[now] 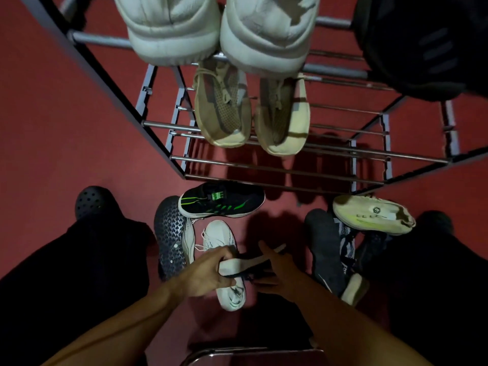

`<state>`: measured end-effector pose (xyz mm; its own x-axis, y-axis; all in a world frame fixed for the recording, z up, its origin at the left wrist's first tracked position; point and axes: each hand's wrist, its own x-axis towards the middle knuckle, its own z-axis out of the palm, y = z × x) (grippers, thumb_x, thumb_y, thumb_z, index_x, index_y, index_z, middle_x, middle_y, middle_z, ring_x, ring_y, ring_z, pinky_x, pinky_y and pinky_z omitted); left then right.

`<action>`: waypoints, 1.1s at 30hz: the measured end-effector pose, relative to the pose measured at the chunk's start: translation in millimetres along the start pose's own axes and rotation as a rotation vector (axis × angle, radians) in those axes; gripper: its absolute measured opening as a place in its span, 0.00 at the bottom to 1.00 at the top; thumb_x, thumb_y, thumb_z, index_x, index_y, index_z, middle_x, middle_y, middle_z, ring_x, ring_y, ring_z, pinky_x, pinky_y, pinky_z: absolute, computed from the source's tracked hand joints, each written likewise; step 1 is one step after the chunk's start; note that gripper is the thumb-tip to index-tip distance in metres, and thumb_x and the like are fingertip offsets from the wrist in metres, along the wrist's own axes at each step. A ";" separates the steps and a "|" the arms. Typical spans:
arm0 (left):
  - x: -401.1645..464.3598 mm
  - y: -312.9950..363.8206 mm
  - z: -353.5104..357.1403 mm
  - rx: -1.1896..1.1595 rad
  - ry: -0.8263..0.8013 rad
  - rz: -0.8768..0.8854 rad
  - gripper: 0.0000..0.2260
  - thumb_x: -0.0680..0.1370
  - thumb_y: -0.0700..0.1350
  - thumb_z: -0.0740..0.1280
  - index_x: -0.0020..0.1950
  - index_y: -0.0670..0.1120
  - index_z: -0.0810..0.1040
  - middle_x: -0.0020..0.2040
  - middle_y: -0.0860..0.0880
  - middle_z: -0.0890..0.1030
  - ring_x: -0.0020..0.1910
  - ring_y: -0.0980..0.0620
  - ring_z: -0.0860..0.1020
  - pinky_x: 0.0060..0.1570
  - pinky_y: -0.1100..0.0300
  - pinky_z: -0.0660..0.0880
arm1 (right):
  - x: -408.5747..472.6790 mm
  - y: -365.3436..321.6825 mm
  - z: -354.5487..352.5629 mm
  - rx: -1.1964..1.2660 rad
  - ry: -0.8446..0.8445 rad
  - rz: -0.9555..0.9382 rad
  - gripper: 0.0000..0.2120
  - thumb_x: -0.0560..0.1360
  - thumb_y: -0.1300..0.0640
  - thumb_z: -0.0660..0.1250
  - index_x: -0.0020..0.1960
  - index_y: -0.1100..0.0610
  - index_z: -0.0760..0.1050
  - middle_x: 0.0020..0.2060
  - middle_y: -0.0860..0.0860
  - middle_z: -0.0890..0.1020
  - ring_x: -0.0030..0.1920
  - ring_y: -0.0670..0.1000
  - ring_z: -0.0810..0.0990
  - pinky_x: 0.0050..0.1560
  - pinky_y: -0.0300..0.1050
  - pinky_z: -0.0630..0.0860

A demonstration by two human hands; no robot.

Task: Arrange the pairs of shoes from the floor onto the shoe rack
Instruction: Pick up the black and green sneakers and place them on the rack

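Observation:
A metal shoe rack (264,161) stands ahead on the red floor. White sneakers (216,30) sit on its top tier and a beige knit pair (250,112) on a lower tier. On the floor lie a black-and-green sneaker (221,200), a white sneaker (224,260), a dark upturned shoe (170,236), a cream-yellow sneaker (372,213) and dark sneakers (327,249). My left hand (208,273) grips a white-soled dark shoe (243,265) by one end. My right hand (277,265) touches the same shoe's other side, fingers spread.
My legs in black trousers frame the pile, with a black clog (91,202) on the left foot. A dark bag or shoe (422,43) fills the rack's top right. A chrome bar (250,351) curves at the bottom edge.

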<state>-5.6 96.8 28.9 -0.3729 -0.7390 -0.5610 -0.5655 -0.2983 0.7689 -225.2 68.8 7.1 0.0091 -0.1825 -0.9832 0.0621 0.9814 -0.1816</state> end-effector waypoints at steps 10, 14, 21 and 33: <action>-17.1 57.1 -11.6 -0.075 0.318 0.182 0.21 0.70 0.61 0.72 0.61 0.64 0.72 0.65 0.60 0.69 0.69 0.57 0.67 0.69 0.57 0.66 | -53.7 -45.3 -47.8 0.279 0.115 -0.385 0.21 0.76 0.59 0.71 0.67 0.55 0.70 0.62 0.58 0.77 0.59 0.61 0.78 0.47 0.57 0.82; -17.3 64.9 -12.2 -0.329 0.331 -0.049 0.39 0.63 0.76 0.70 0.69 0.60 0.69 0.68 0.59 0.72 0.68 0.60 0.72 0.69 0.53 0.71 | -73.8 -49.8 -58.5 0.226 0.061 -0.523 0.15 0.76 0.60 0.70 0.62 0.55 0.75 0.57 0.56 0.82 0.56 0.57 0.81 0.46 0.56 0.82; -10.6 84.2 -3.2 -0.483 0.108 -0.132 0.22 0.77 0.47 0.73 0.70 0.49 0.72 0.52 0.48 0.83 0.48 0.57 0.83 0.52 0.64 0.79 | -91.3 -52.4 -64.9 0.085 -0.096 -0.559 0.07 0.78 0.55 0.68 0.56 0.49 0.79 0.50 0.49 0.86 0.51 0.51 0.84 0.54 0.55 0.81; 4.9 57.1 -12.5 -0.488 0.052 -0.177 0.09 0.78 0.50 0.72 0.53 0.46 0.82 0.48 0.42 0.84 0.53 0.45 0.84 0.60 0.49 0.78 | -50.6 -62.5 -42.4 0.152 -0.153 -0.375 0.18 0.76 0.55 0.71 0.64 0.56 0.75 0.59 0.56 0.82 0.58 0.58 0.81 0.48 0.55 0.82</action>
<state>-30.5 68.6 73.9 -0.2585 -0.6774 -0.6887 -0.2030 -0.6589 0.7243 -271.8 19.2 67.4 0.1046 -0.5431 -0.8331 0.2358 0.8274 -0.5098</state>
